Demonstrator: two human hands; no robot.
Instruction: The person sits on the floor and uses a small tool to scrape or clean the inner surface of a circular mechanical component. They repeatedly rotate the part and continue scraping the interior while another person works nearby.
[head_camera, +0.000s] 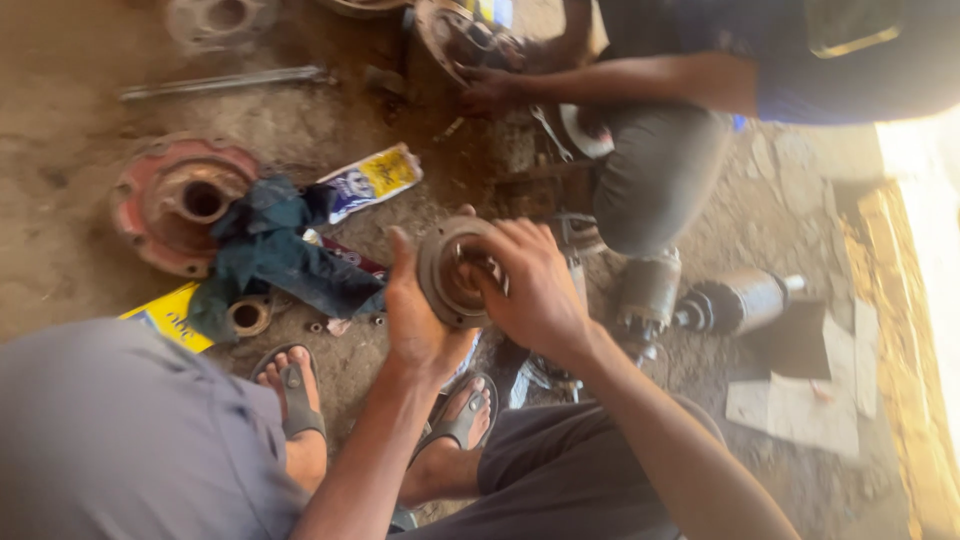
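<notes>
On the dirt floor (80, 240) lies a red wheel hub (180, 203) beside a dark blue rag (275, 250). Above the sandalled feet, a round metal bearing housing (452, 272) is gripped by both hands: left hand (415, 310) closed on its rim, right hand (535, 285) with fingers curled inside.

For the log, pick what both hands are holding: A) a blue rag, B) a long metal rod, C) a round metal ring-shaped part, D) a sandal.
C: the left hand cups the round metal part from one side while the right hand has fingers in its hollow centre; the blue rag and rod lie on the ground.
</notes>
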